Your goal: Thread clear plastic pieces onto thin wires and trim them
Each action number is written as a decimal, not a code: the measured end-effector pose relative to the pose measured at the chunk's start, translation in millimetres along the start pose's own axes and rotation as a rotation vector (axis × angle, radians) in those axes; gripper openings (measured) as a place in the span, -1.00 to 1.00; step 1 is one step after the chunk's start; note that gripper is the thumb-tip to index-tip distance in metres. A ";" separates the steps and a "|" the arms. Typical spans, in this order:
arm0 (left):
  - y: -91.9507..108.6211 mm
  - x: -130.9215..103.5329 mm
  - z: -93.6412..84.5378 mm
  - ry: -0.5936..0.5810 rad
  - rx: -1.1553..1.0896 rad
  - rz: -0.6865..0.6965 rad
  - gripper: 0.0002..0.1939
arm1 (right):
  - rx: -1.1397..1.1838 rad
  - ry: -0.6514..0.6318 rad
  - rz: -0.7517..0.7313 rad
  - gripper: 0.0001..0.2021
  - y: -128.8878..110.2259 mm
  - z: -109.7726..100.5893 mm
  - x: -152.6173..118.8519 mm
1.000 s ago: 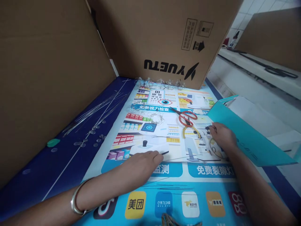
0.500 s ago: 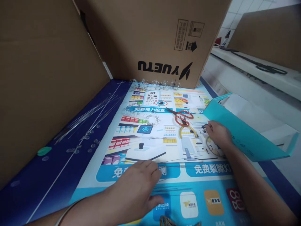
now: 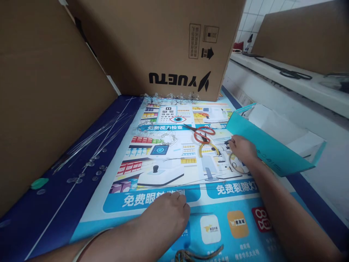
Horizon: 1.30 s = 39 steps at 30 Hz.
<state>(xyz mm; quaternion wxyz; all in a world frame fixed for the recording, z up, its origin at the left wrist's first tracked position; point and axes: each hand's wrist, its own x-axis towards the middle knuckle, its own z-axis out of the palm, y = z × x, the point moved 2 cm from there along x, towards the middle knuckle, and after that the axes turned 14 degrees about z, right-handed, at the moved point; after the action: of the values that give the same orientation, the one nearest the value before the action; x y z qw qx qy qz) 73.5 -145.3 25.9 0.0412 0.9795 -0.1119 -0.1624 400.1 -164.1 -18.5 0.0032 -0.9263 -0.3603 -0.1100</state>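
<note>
My left hand (image 3: 171,211) is closed low over the printed sheet, its thumb tucked under the fingers. A thin dark wire (image 3: 202,213) sticks out beside its knuckles; more thin wires lie just beyond it. My right hand (image 3: 242,148) is closed in a pinch beside the teal box (image 3: 269,145); what its fingertips hold is too small to make out. Left of that hand lie red-handled scissors (image 3: 204,134) and yellow-handled pliers (image 3: 208,149). A coil of wire (image 3: 237,163) lies partly behind my right wrist. A ring of clear beads (image 3: 168,138) rests farther left.
Long clear strands (image 3: 92,140) and several loose clear beads (image 3: 95,167) lie on the blue strip at left, with a green piece (image 3: 39,183). Cardboard walls (image 3: 163,43) stand behind and left. Brown cord (image 3: 199,254) lies at the front. A ledge (image 3: 272,71) runs along the right.
My left hand has closed, its thumb drawing in, and fewer wires show beside it. My right hand stays pinched near the teal box. The whole view has shifted, so things appear farther left.
</note>
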 end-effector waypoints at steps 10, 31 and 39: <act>-10.2 -2.8 8.5 0.166 -0.096 0.008 -0.84 | 0.004 -0.029 0.020 -0.69 -2.4 -5.2 -3.4; -108.6 -50.0 20.6 1.240 -0.699 -0.374 -0.95 | 0.116 0.039 -0.078 -0.74 19.2 25.0 15.5; -108.3 -44.2 28.1 1.083 -0.680 -0.330 -0.90 | 0.142 0.009 -0.069 -0.75 20.6 22.7 18.2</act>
<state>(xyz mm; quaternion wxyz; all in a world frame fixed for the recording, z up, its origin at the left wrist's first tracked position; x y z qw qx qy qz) 45.8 -31.0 0.3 0.3733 0.8594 0.1336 0.3228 431.5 -165.3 -35.4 0.0666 -0.9102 -0.3991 -0.0883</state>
